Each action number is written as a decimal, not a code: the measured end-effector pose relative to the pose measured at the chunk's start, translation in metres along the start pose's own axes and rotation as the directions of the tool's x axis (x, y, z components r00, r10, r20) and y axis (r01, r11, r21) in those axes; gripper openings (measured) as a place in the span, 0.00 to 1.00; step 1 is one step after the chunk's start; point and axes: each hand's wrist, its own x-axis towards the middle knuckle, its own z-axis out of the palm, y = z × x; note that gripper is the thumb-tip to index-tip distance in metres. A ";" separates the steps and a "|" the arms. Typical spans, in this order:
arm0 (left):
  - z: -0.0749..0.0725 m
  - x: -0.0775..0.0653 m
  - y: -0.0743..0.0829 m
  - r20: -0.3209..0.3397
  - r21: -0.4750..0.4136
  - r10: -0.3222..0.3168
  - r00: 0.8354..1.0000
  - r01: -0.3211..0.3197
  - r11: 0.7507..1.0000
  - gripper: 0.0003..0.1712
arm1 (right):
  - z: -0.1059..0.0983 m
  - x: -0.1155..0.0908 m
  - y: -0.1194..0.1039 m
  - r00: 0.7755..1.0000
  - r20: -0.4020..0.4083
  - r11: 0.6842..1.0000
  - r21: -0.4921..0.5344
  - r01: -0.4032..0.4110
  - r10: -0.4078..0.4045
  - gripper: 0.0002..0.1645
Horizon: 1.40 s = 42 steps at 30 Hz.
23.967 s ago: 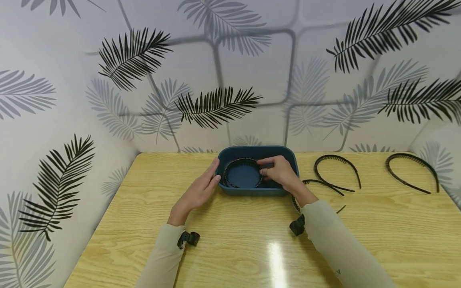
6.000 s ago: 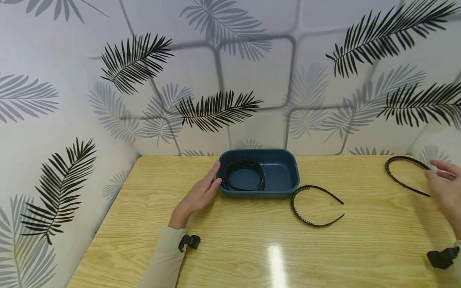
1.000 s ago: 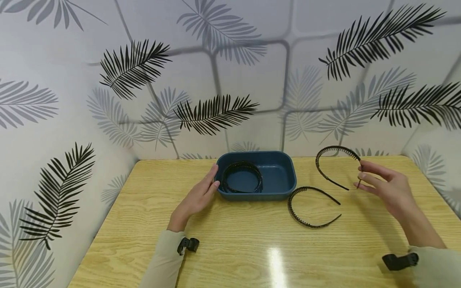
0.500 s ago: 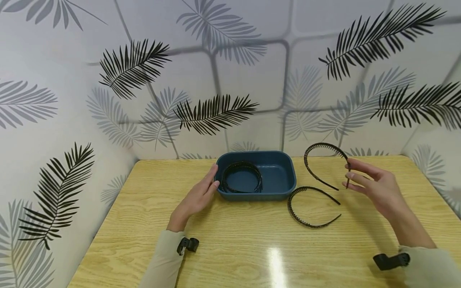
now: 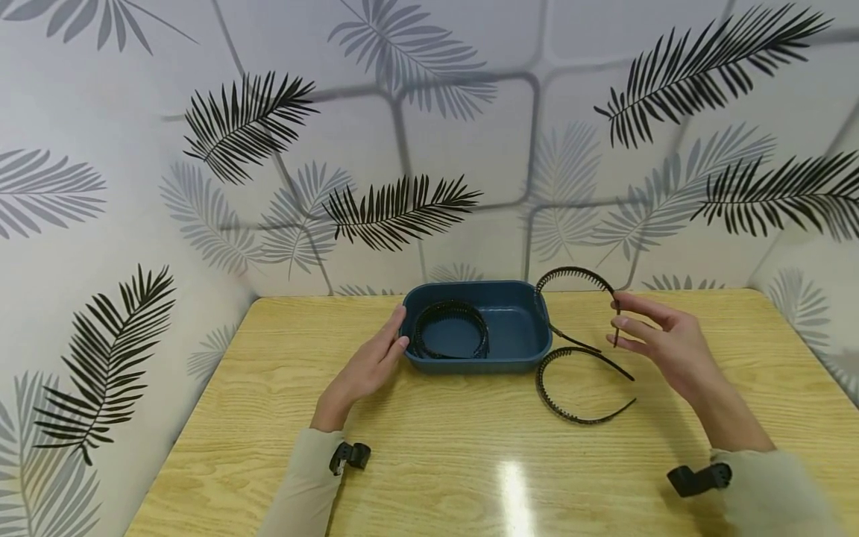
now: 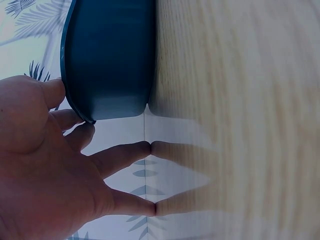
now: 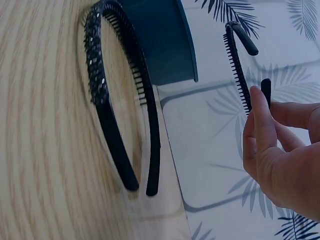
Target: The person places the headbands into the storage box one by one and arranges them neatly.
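Note:
In the head view, my left hand (image 5: 365,365) rests its fairly straight fingers and thumb against the left end of a dark blue box (image 5: 483,367). The left wrist view shows its outer fingers touching the table. Several black headbands (image 5: 451,304) lie stacked in the box's left half. With thumb and fingertips, my right hand (image 5: 671,347) pinches one arm of a toothed black headband (image 5: 573,269), raised beside the box's right end and overlapping its rim in view. Another headband (image 5: 584,422) lies on the table just below it; sparkly stones cover its band (image 7: 96,65) in the right wrist view.
A light wood table (image 5: 416,462) runs back to a wall (image 5: 470,149) with leaf prints. The box stands near that rear edge. Each wrist wears a small black camera, as on the left sleeve (image 5: 350,456).
Over the last second my right hand has carried the pinched headband leftward to the box's right end. My left hand stays put. Earlier, headbands from the right side of the table joined the stack.

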 end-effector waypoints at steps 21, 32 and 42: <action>0.000 0.000 0.000 -0.012 0.009 0.004 1.000 -0.004 1.000 0.35 | 0.058 0.020 0.007 0.999 0.015 0.996 -0.072 -0.051 0.052 0.35; 0.001 0.000 0.000 -0.009 0.010 0.007 1.000 -0.007 1.000 0.35 | 0.083 0.030 0.014 0.997 0.047 0.995 -0.084 -0.057 0.061 0.34; 0.000 0.000 -0.001 -0.006 0.007 0.003 1.000 -0.003 1.000 0.35 | 0.109 0.041 0.020 0.994 0.079 0.991 -0.118 -0.067 0.076 0.32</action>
